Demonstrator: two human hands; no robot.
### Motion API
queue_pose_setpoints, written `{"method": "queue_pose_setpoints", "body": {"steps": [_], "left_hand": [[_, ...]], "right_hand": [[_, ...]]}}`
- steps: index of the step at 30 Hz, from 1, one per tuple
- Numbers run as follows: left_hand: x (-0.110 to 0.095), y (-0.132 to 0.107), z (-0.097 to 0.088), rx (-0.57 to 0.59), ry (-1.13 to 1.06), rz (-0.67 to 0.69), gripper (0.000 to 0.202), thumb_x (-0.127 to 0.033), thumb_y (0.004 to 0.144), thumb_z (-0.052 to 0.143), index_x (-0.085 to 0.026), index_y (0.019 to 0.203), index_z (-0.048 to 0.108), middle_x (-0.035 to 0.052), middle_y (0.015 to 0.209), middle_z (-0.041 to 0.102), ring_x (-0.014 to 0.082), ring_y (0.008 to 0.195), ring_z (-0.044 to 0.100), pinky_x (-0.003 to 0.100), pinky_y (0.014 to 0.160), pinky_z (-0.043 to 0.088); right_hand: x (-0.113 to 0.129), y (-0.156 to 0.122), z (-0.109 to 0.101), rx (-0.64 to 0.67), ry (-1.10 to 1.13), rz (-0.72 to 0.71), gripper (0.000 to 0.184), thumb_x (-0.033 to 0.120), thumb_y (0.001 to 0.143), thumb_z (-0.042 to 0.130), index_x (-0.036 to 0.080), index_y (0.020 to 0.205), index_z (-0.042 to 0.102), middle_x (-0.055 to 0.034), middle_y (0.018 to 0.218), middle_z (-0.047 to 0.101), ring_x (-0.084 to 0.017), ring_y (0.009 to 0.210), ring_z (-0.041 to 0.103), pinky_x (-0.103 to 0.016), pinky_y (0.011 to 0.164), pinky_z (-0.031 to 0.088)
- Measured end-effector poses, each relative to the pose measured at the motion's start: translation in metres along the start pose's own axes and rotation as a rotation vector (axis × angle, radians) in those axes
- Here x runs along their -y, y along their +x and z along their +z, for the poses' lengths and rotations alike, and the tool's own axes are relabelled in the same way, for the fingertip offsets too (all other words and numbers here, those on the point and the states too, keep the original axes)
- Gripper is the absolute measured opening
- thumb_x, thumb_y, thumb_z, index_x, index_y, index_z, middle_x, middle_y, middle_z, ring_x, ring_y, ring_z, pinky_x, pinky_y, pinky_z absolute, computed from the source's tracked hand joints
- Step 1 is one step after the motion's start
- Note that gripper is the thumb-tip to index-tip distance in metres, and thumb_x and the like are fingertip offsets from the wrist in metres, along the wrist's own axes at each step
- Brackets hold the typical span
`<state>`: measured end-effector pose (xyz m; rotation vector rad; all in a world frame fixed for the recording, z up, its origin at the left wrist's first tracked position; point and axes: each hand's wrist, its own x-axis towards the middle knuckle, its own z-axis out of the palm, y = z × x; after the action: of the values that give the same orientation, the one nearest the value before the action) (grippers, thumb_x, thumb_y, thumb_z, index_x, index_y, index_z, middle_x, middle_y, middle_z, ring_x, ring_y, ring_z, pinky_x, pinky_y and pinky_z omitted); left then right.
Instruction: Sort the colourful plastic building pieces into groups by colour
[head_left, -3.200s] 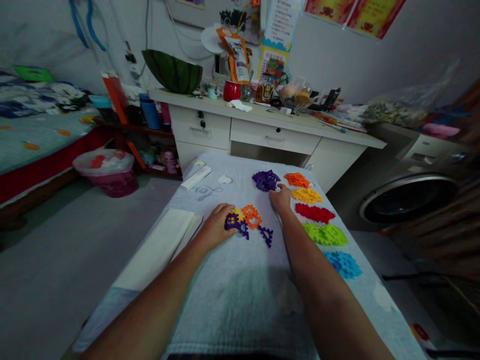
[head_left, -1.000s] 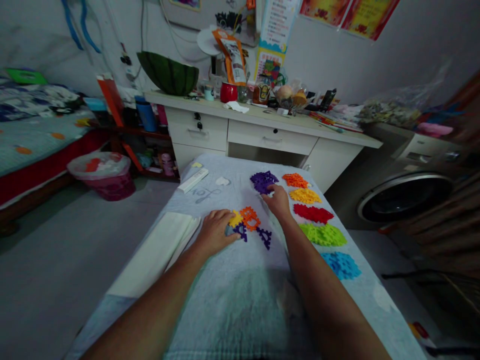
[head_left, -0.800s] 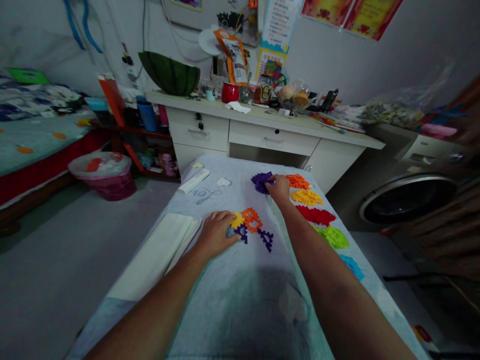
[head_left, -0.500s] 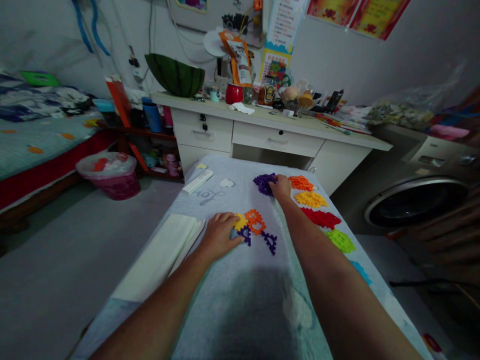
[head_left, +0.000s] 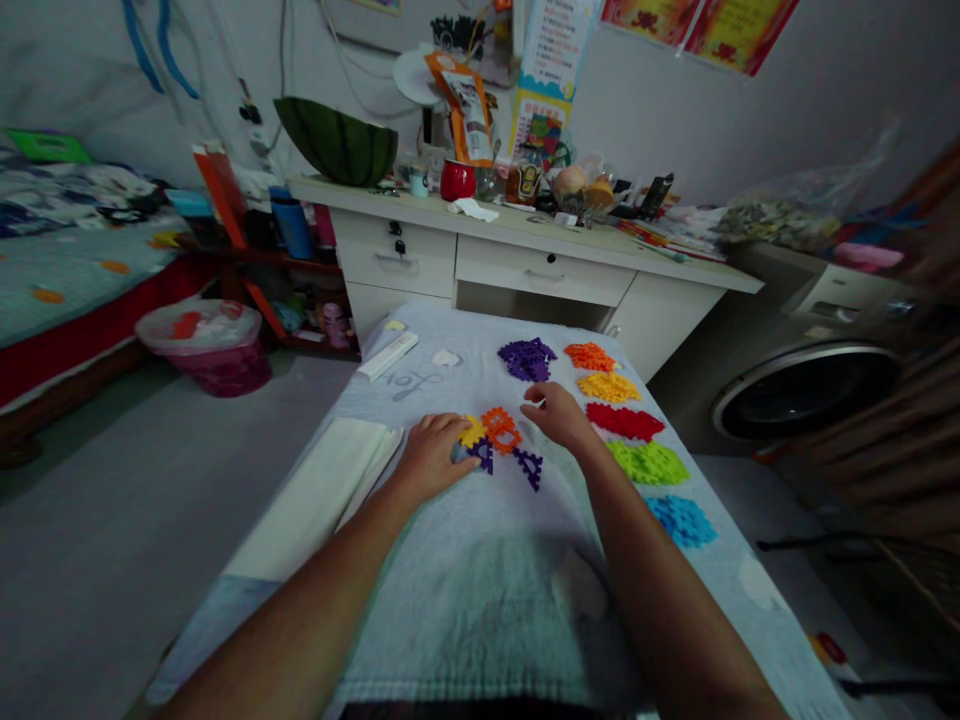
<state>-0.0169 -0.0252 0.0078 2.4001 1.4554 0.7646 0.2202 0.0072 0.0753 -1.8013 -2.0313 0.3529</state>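
Observation:
My left hand [head_left: 433, 456] rests on the cloth, fingertips on a yellow toothed building piece [head_left: 472, 431] and thumb at a purple triangular piece [head_left: 484, 456], gripping them from the left. Against these sits an orange toothed piece [head_left: 501, 430] with an open middle. Another purple triangle [head_left: 529, 466] touches its lower right corner. My right hand [head_left: 553, 412] hovers just right of the orange piece, thumb and fingers pinched together; whatever is between them is hidden. Beyond it lies a pile of purple pieces [head_left: 527, 358].
Along the right side are piles of orange [head_left: 589, 356], yellow [head_left: 609, 386], red [head_left: 625, 421], green [head_left: 649, 462] and blue pieces [head_left: 682, 521]. A folded white cloth [head_left: 319, 495] and a white box [head_left: 388, 357] lie at left. A white desk [head_left: 525, 262] stands behind.
My right hand has left the purple pile and come back toward the joined pieces. My left hand stays on them. The view has shifted slightly, showing more of the blue pile.

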Motion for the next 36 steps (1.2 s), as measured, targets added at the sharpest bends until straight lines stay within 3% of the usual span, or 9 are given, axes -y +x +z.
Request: {"method": "queue_pose_setpoints", "body": {"steps": [5,9,20,30,36], "left_hand": [[-0.002,0.001,-0.002,-0.001,-0.018,-0.003,0.047,-0.037,0.074,0.072,-0.02,0.116,0.063,0.0095,0.122,0.064,0.0301,0.113,0.054,0.044,0.098,0.041],[-0.002,0.002,-0.002,-0.002,-0.028,0.002,0.042,-0.039,0.079,0.066,-0.018,0.116,0.064,0.0102,0.122,0.064,0.03,0.113,0.055,0.045,0.098,0.041],[-0.001,0.004,-0.002,0.013,-0.054,-0.023,0.034,-0.037,0.085,0.056,-0.019,0.113,0.066,0.0093,0.122,0.065,0.027,0.113,0.057,0.043,0.1,0.041],[0.0,0.005,-0.003,0.009,-0.119,-0.033,0.031,-0.035,0.087,0.05,-0.021,0.11,0.066,0.0064,0.119,0.066,0.0246,0.112,0.057,0.042,0.1,0.041],[0.004,0.007,0.0,-0.022,-0.231,-0.046,0.03,-0.035,0.085,0.052,-0.023,0.108,0.067,0.0051,0.118,0.068,0.024,0.113,0.058,0.042,0.101,0.042]], "right_hand": [[0.003,-0.048,-0.005,0.303,-0.176,-0.032,0.032,0.034,0.078,0.07,0.016,0.104,0.065,-0.0099,0.102,0.061,-0.019,0.087,0.058,-0.028,0.076,0.041],[0.0,-0.066,0.003,0.364,-0.227,-0.003,0.041,0.035,0.073,0.072,0.017,0.108,0.062,-0.0107,0.106,0.059,-0.022,0.091,0.057,-0.028,0.073,0.04],[-0.008,-0.068,0.013,0.246,-0.009,-0.087,0.036,0.01,0.069,0.06,0.015,0.104,0.062,-0.0072,0.102,0.057,-0.016,0.088,0.053,-0.025,0.079,0.04],[-0.009,-0.065,0.014,0.075,0.138,-0.005,0.03,0.01,0.083,0.045,0.015,0.104,0.067,-0.0071,0.091,0.07,-0.017,0.083,0.062,-0.026,0.077,0.041],[-0.019,-0.064,0.021,0.002,0.081,0.038,0.027,0.015,0.083,0.054,0.014,0.108,0.065,-0.0104,0.102,0.067,-0.019,0.093,0.06,-0.028,0.085,0.042]]}}
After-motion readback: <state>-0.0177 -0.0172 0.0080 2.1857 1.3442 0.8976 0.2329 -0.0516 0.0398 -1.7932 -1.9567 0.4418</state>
